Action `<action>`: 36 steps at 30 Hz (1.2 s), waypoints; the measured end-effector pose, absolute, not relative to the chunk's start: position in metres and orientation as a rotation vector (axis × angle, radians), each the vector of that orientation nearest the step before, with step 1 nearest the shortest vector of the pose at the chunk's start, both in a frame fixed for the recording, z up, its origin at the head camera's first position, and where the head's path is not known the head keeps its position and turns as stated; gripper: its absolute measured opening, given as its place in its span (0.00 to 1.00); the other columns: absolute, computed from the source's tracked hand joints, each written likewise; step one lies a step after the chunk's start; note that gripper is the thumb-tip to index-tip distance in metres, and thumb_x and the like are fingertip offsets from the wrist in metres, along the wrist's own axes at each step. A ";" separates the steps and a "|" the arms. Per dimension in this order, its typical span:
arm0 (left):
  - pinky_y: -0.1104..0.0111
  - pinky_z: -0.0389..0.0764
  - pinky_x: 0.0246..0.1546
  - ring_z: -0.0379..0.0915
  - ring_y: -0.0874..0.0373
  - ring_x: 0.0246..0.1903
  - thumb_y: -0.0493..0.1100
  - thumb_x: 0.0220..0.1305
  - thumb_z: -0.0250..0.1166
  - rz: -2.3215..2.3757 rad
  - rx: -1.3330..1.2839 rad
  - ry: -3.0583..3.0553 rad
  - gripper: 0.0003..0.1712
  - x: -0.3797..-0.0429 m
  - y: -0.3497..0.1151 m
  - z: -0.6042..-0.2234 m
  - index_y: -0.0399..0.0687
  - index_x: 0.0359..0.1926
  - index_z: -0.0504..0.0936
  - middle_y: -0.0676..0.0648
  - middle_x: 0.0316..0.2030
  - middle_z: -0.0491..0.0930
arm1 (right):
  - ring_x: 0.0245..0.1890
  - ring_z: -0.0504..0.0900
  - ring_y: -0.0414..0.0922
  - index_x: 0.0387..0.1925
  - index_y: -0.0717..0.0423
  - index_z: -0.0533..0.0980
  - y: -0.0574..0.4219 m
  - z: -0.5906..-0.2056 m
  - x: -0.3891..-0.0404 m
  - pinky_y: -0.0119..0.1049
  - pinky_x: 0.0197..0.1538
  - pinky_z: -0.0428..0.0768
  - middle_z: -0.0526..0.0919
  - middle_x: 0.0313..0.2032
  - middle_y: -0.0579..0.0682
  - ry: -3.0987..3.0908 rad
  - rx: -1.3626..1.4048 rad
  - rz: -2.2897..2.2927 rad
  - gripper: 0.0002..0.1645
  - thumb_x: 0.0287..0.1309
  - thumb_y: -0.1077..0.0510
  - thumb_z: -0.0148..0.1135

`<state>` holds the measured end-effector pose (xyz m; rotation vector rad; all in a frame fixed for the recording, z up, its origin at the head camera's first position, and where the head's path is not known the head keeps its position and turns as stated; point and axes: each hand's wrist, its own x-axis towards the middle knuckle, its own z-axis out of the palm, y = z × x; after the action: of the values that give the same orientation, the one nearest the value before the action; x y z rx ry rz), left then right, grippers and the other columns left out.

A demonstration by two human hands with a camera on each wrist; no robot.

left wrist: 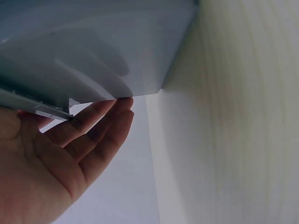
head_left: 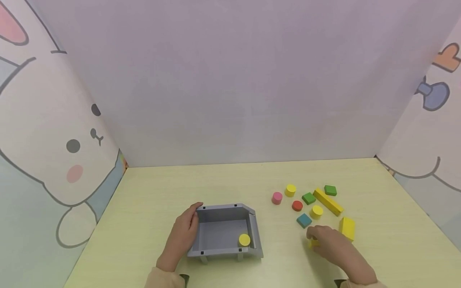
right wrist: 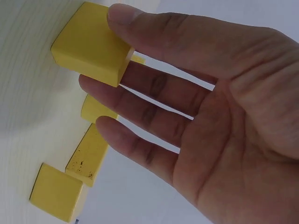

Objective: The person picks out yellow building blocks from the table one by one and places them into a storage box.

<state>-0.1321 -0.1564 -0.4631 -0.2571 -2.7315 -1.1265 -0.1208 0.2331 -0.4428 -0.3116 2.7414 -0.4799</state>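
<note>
My left hand (head_left: 181,235) holds a grey open-topped plastic bin (head_left: 220,252) by its left side. In the left wrist view its fingers lie along the outer wall. A yellow cylinder (head_left: 244,240) stands inside the bin, in the near right corner. To the right, my right hand (head_left: 334,245) pinches a yellow block (right wrist: 88,44) between thumb and fingers, low over the table. The head view shows only a bit of that block below the fingers. Just beyond the hand lie a blue block (head_left: 304,220) and another yellow cylinder (head_left: 316,212).
Other toy blocks lie at the right: a pink cylinder (head_left: 277,198), a yellow cylinder (head_left: 290,190), a red disc (head_left: 297,205), green blocks (head_left: 308,198), a long yellow bar (head_left: 328,202) and a yellow block (head_left: 347,229). A pale wall (head_left: 245,100) rises behind the table.
</note>
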 end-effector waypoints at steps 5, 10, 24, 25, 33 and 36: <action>0.70 0.65 0.22 0.56 0.66 0.18 0.33 0.73 0.46 -1.133 -0.250 -2.744 0.20 -0.132 -0.157 -0.463 0.40 0.62 0.74 0.54 0.21 0.61 | 0.27 0.71 0.43 0.33 0.55 0.80 0.233 -0.445 -0.120 0.41 0.36 0.76 0.79 0.28 0.44 2.773 -0.332 -0.468 0.11 0.48 0.69 0.71; 0.71 0.65 0.22 0.56 0.66 0.17 0.33 0.73 0.45 -1.133 -0.256 -2.747 0.20 -0.131 -0.157 -0.463 0.40 0.62 0.74 0.54 0.21 0.61 | 0.25 0.70 0.43 0.33 0.54 0.79 0.231 -0.445 -0.119 0.39 0.34 0.75 0.78 0.27 0.44 2.797 -0.328 -0.459 0.10 0.50 0.69 0.69; 0.71 0.65 0.20 0.55 0.67 0.16 0.33 0.73 0.45 -1.147 -0.256 -2.747 0.20 -0.132 -0.157 -0.463 0.40 0.62 0.73 0.54 0.20 0.61 | 0.24 0.70 0.39 0.36 0.53 0.80 0.219 -0.441 -0.118 0.35 0.32 0.76 0.81 0.31 0.43 2.934 -0.445 -0.414 0.10 0.51 0.66 0.71; 0.71 0.65 0.20 0.55 0.67 0.16 0.33 0.73 0.45 -1.146 -0.255 -2.748 0.20 -0.132 -0.157 -0.463 0.40 0.62 0.73 0.54 0.20 0.61 | 0.24 0.70 0.38 0.36 0.52 0.80 0.218 -0.441 -0.117 0.34 0.32 0.76 0.81 0.30 0.42 2.951 -0.454 -0.411 0.10 0.51 0.66 0.71; 0.71 0.65 0.20 0.55 0.67 0.15 0.33 0.73 0.45 -1.145 -0.254 -2.746 0.20 -0.132 -0.157 -0.463 0.40 0.62 0.73 0.54 0.20 0.61 | 0.23 0.68 0.36 0.36 0.51 0.80 0.204 -0.439 -0.116 0.31 0.29 0.73 0.81 0.31 0.41 3.095 -0.605 -0.404 0.11 0.51 0.64 0.72; 0.71 0.65 0.19 0.55 0.67 0.15 0.33 0.73 0.45 -1.148 -0.257 -2.743 0.20 -0.132 -0.157 -0.463 0.40 0.62 0.74 0.54 0.19 0.61 | 0.22 0.68 0.37 0.37 0.51 0.80 0.199 -0.439 -0.116 0.31 0.28 0.72 0.80 0.30 0.41 3.121 -0.628 -0.400 0.11 0.51 0.63 0.72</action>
<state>-0.1320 -0.1568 -0.4635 -0.2569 -2.7433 -1.1480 -0.1162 0.1989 -0.4386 -0.6282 3.1210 -0.3999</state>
